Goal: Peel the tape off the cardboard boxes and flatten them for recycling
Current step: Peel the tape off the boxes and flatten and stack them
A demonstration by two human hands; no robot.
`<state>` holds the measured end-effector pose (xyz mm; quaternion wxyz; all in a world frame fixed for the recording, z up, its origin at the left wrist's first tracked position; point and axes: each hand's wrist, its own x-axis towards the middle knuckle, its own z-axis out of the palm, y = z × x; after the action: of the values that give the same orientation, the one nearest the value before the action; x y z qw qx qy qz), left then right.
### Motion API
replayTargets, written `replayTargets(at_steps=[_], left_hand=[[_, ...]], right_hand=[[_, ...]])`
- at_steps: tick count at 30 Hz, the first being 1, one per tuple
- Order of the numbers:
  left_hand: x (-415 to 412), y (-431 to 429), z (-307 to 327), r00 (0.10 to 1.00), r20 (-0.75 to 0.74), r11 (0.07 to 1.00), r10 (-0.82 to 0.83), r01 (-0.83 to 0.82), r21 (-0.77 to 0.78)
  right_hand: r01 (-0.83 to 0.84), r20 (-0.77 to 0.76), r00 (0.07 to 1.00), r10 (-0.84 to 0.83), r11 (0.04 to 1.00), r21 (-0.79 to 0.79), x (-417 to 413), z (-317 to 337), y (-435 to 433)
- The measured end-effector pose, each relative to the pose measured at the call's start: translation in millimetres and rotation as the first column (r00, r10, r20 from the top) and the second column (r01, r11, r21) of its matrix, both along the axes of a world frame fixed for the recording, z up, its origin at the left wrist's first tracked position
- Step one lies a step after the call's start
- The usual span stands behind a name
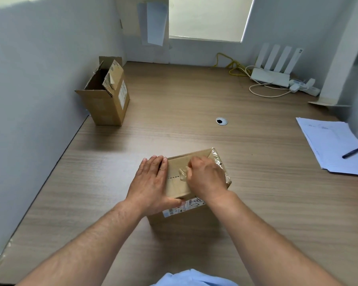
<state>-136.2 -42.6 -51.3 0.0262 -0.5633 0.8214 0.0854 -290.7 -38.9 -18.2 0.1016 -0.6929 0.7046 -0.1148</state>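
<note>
Head view, read at my remote station from left to right. Against the left wall stands an open box [106,100], flaps raised, with a pale scrap [112,80] stuck to one flap and a white label on its right face. It sits at the far left of the wooden table [194,96], well apart from both hands. Nearer, at the table's middle, I see the left hand [151,180] laid flat on the left part of the top of the taped box [177,185], fingers straight and close together, thumb pressed against the box's near upper edge. The taped box rests on the table directly in front of the person, closed, with a printed label [182,207] on its near face and clear film wrinkled over its right end. On its top a crumpled end of clear tape [182,174] stands lifted off the cardboard. The right hand [207,178] has its fingers curled in and pinches that tape. Its back is turned toward the camera, so I cannot tell which fingertips do the gripping. Beyond the box a round cable grommet [221,121] is set in the table. In the far right corner a white router [271,76] with four upright antennas lies among cables. Along the right edge lies a stack of papers [329,141] with a dark pen [352,152] on top.
</note>
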Motion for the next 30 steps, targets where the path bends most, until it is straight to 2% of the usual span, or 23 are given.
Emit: replayTargets(at_steps=[5,10,11,13,15,17,20,23,27,30], left_hand=[[2.5,-6.9,-0.1,0.999,-0.052,0.999,-0.010,0.008,-0.040],[2.3,-7.0,2.6,0.997,-0.072,1.000,-0.015,0.015,0.001],[3.2,-8.4,2.9,0.997,-0.076,1.000,-0.013,0.013,0.005],[5.3,-12.5,3.1,0.997,-0.078,1.000,-0.014,0.015,0.022],[7.0,-16.0,5.4,0.997,-0.074,0.999,-0.025,0.028,0.038],[8.3,-17.7,9.2,0.996,-0.076,0.998,-0.041,0.044,0.046],[8.6,-17.4,11.3,0.995,-0.059,0.997,-0.075,0.076,0.002],[7.5,-16.8,11.2,0.995,-0.032,0.995,-0.094,0.093,-0.021],[9.3,-22.0,12.7,0.994,-0.021,0.992,-0.106,0.107,0.071],[14.6,-29.3,16.3,0.992,-0.065,0.982,-0.106,0.115,0.147]], right_hand=[[-0.020,-0.159,0.987,0.021,1.000,0.013,15.1,-2.5,3.1],[-0.041,-0.175,0.984,0.021,0.993,-0.108,14.8,-8.3,2.3],[-0.029,-0.130,0.991,0.014,0.993,-0.112,11.7,-7.7,2.1],[0.096,0.073,0.993,-0.091,0.993,-0.065,0.8,-4.4,-0.3],[0.253,0.307,0.919,-0.247,0.967,0.023,-13.4,-0.2,-4.9],[0.342,0.384,0.860,-0.335,0.938,0.054,-26.2,-0.3,-8.9],[0.327,0.318,0.891,-0.324,0.944,0.046,-33.7,-1.5,-8.0],[0.226,0.159,0.960,-0.229,0.973,0.036,-30.9,-2.1,-6.9],[0.172,-0.068,0.984,-0.167,0.983,0.068,-25.0,-2.3,-2.1],[0.115,-0.075,0.991,-0.115,0.993,0.003,-25.9,-6.6,-2.0]])
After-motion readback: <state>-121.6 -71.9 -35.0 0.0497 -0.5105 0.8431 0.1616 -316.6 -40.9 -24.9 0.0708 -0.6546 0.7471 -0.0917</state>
